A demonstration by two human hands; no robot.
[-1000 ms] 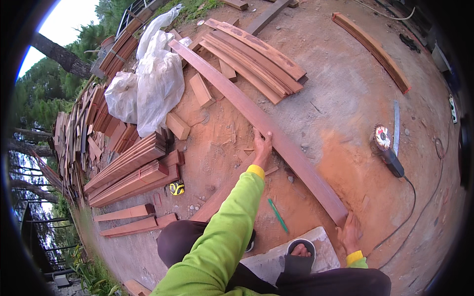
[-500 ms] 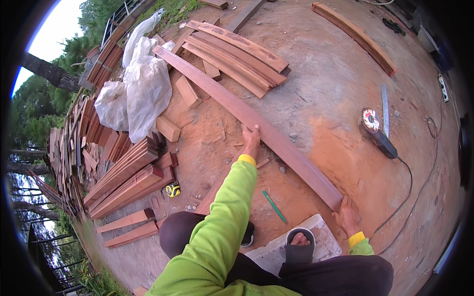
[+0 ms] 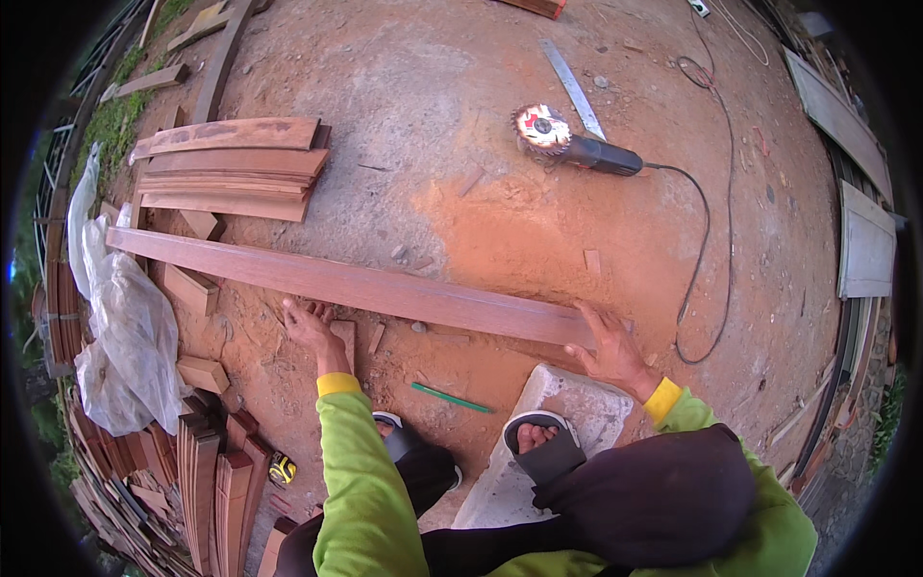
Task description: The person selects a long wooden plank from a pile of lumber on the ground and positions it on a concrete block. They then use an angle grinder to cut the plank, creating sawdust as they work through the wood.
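A long reddish-brown plank (image 3: 394,293) lies diagonally in front of me. My left hand (image 3: 311,327) is just below its near edge, fingers apart and slightly curved, holding nothing. My right hand (image 3: 606,349) grips the plank's right end, thumb at the near edge and fingers over it. A green pencil-like stick (image 3: 449,397) lies on the dirt by my sandaled feet, beside a pale concrete slab (image 3: 577,389). A yellow tape measure (image 3: 283,469) sits at lower left.
An angle grinder (image 3: 591,154) with a toothed disc and trailing cable lies beyond the plank, beside a metal straightedge (image 3: 567,82). Stacked boards (image 3: 231,168) are at upper left, crumpled plastic sheeting (image 3: 130,346) at left, timber offcuts (image 3: 192,284) nearby. Pale panels (image 3: 863,240) line the right edge.
My view has turned to the right, so the plank now runs more crosswise. My left hand has let go of the plank and dropped just below its edge.
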